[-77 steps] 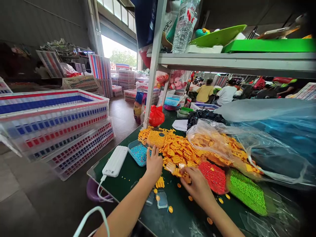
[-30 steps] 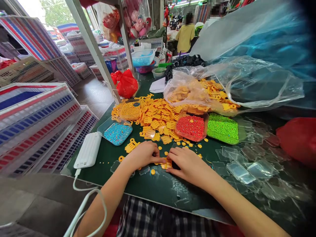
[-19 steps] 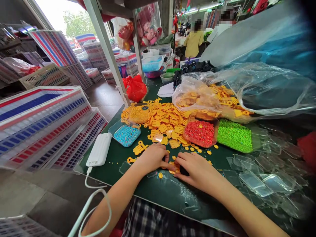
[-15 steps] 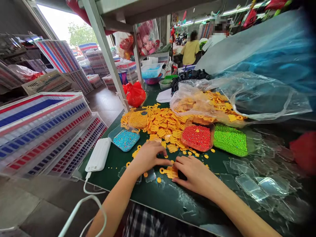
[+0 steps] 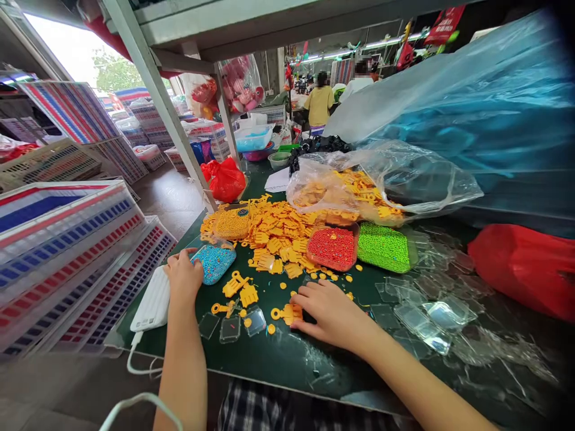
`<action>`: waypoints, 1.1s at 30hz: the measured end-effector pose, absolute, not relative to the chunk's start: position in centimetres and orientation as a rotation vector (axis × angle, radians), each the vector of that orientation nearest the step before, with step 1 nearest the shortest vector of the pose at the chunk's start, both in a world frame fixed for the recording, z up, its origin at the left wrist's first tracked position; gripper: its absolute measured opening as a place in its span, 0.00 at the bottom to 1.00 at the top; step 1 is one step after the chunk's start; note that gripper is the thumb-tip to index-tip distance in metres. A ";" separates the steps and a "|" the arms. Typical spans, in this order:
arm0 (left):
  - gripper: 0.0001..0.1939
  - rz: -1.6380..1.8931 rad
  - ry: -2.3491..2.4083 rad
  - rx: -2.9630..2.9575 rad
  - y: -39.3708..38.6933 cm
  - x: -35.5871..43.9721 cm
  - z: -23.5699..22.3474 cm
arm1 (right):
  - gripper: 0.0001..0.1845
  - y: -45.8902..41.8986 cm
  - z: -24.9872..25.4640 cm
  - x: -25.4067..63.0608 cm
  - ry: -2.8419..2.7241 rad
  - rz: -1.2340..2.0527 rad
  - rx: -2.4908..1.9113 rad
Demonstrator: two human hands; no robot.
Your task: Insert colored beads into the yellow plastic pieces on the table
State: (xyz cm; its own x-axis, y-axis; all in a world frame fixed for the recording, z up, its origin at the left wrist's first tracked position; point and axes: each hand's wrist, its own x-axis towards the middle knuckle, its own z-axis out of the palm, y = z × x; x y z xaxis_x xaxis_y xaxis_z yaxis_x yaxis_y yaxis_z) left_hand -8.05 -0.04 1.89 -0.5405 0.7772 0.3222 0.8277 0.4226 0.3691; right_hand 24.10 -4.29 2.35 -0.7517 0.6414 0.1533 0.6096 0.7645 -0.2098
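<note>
My left hand (image 5: 183, 278) is at the left edge of a clear tray of blue beads (image 5: 214, 263), its fingers and thumb closed on the rim beside a white power bank (image 5: 151, 302). On the green tabletop, my right hand (image 5: 324, 311) has its fingers and thumb around an orange hand-shaped plastic piece (image 5: 287, 313) with a ring at one end. The fingers partly cover that piece. Between the hands lie more orange hand-shaped pieces (image 5: 248, 294), small orange discs (image 5: 271, 329) and clear square plastic covers (image 5: 230, 329).
Behind lies a heap of orange pieces (image 5: 278, 230), with trays of yellow beads (image 5: 231, 224), red beads (image 5: 331, 246) and green beads (image 5: 384, 246). Clear plastic cases (image 5: 422, 323) spread at right, near a red bag (image 5: 525, 269). A shelf post (image 5: 166, 114) rises at left.
My left hand has left the orange piece and moved left to the blue bead tray. My right hand stays at the orange piece. The view has shifted to the right.
</note>
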 end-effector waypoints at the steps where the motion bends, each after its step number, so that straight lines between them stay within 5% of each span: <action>1: 0.14 -0.753 -2.565 -1.467 0.0 -8.0 1.9 | 0.12 -4.3 2.4 24.1 -2.747 0.216 -0.983; 18: 0.20 -0.850 -2.513 -1.967 -0.6 -6.3 2.4 | 0.08 -3.7 1.1 24.7 -2.754 0.176 -0.859; 33: 0.07 -1.160 -2.271 -1.943 -2.3 -3.5 4.2 | 0.11 -2.4 0.6 24.9 -2.703 0.233 -0.841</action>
